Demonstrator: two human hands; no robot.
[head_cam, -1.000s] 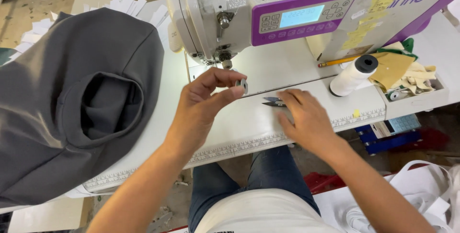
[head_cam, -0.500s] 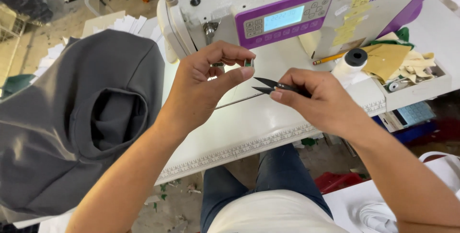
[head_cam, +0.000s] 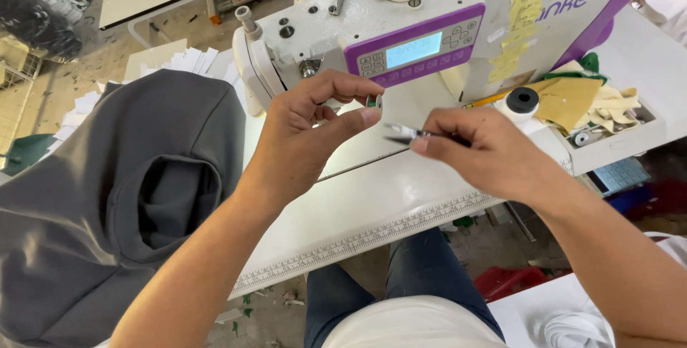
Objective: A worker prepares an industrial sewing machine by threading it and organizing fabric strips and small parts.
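Metal, small and round, the bobbin sat pinched between the thumb and forefinger of the left hand, held up in the air just in front of the sewing machine and below its purple control panel. The other fingers of that hand curled loosely behind the pinch. The right hand was closed on a pair of thread snips, their short blades pointing left toward the bobbin and stopping just beside it, not touching. Whether a thread ran between the two could not be made out.

Both hands hovered above the white table, whose front edge carried a printed ruler strip. To the left, a grey garment lay heaped over the table end, with an opening gaping in its middle. Behind it some white paper pieces fanned out. To the right of the machine stood a white thread cone with a black core, and beside it a tray held yellow-brown fabric scraps.
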